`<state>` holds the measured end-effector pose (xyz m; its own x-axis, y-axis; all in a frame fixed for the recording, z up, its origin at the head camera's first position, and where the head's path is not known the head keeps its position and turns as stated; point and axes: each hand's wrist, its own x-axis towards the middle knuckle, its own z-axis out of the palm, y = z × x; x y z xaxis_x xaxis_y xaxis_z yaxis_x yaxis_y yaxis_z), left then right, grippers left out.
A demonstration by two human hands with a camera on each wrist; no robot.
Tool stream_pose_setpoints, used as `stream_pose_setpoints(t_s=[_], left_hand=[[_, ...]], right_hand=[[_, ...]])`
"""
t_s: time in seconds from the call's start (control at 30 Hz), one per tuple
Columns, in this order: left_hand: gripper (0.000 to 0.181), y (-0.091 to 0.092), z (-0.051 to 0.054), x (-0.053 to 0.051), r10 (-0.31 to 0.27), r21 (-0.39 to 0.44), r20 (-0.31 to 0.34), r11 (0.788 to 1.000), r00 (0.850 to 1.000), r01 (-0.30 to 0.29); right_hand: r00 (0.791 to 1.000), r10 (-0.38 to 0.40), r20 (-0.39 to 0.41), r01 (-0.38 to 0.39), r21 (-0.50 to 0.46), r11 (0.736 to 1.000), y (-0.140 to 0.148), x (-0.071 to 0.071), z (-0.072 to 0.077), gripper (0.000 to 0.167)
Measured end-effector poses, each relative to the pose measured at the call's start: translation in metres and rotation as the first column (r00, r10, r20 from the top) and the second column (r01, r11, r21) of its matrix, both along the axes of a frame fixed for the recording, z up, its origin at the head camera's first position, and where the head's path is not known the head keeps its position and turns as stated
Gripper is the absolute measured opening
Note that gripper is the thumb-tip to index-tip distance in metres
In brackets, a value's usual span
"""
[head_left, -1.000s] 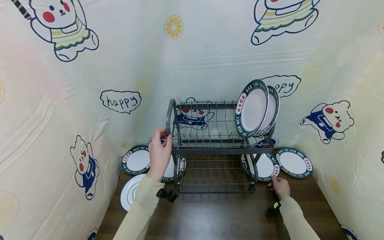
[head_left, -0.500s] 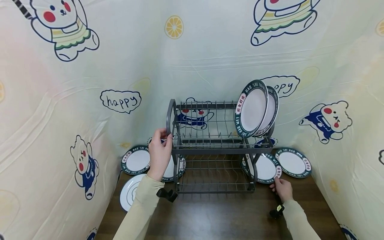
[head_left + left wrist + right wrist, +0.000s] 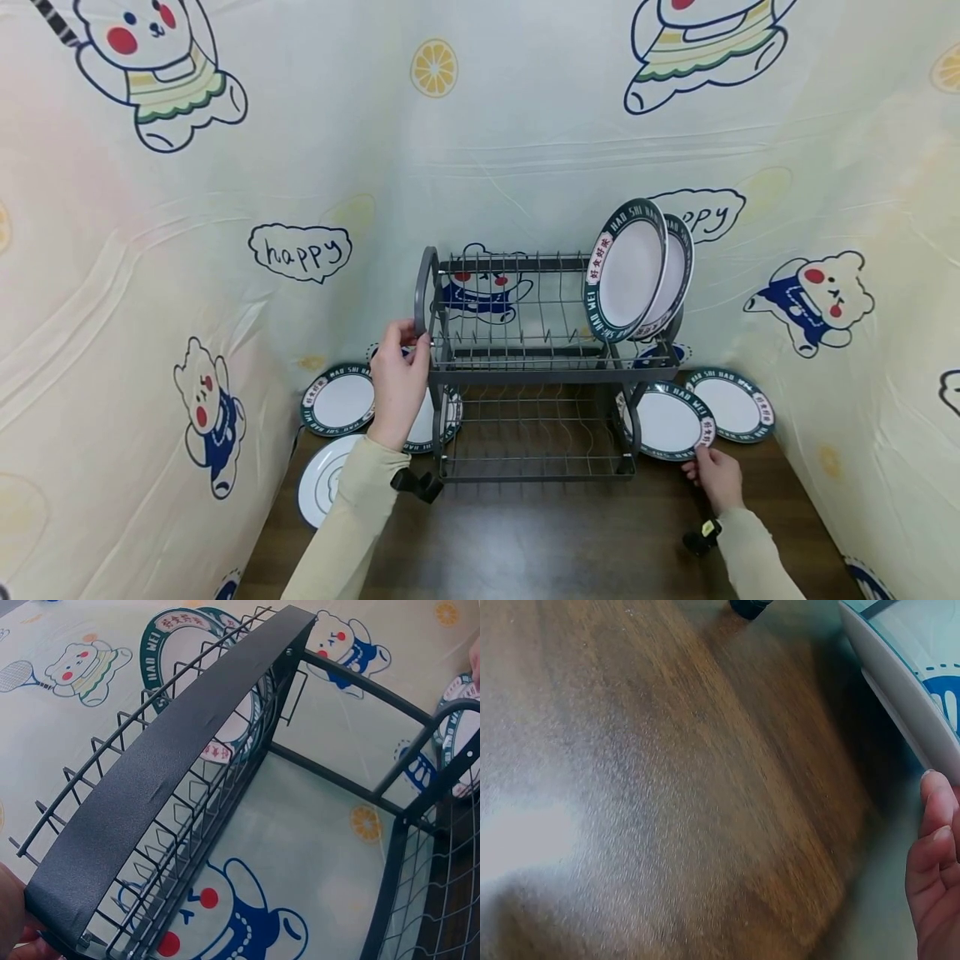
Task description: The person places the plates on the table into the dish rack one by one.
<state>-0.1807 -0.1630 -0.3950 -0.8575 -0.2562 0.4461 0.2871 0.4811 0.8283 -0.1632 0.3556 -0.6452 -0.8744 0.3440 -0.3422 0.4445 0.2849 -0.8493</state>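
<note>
A dark two-tier dish rack (image 3: 555, 377) stands on the table. My left hand (image 3: 401, 383) grips the rack's left end, and its fingers (image 3: 11, 911) show at the lower left of the left wrist view. At the rack's right side, my right hand (image 3: 720, 481) pinches the near rim of a green-rimmed plate (image 3: 667, 422). From below, the right wrist view shows this plate's pale underside (image 3: 911, 690), slightly raised off the wood, with the right hand's fingers (image 3: 934, 851) at its edge. Two similar plates, a front one (image 3: 624, 275) and one behind it (image 3: 680, 271), stand upright in the upper tier's right end.
Another green-rimmed plate (image 3: 731, 406) lies at the far right. Left of the rack are a green-rimmed plate (image 3: 341, 402), a partly hidden one (image 3: 423, 425) and a white plate (image 3: 324, 483). A patterned cloth (image 3: 480, 183) hangs behind and at both sides of the wooden table (image 3: 525, 533).
The right hand has moved right, drawing the plate along with it, away from behind the rack's right leg. The left hand stays at the rack's left end.
</note>
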Motion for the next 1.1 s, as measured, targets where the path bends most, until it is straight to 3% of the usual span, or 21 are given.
stream_pose_setpoints(t_s=[0.47, 0.83, 1.1], left_hand=[[0.022, 0.0, 0.0, -0.001, -0.007, 0.004, -0.003, 1.0, 1.0, 0.007], [0.022, -0.001, -0.001, 0.0, -0.006, 0.007, -0.005, 1.0, 1.0, 0.006], [0.022, -0.001, 0.0, 0.0, -0.012, 0.012, 0.002, 1.0, 1.0, 0.012]], right_hand=[[0.999, -0.034, -0.022, 0.035, 0.076, 0.997, 0.01, 0.015, 0.006, 0.043], [0.985, -0.145, -0.099, 0.154, 0.099, 0.983, 0.012, 0.031, 0.016, 0.044], [0.972, -0.189, -0.139, 0.205, 0.115, 0.972, 0.016, 0.042, 0.031, 0.044]])
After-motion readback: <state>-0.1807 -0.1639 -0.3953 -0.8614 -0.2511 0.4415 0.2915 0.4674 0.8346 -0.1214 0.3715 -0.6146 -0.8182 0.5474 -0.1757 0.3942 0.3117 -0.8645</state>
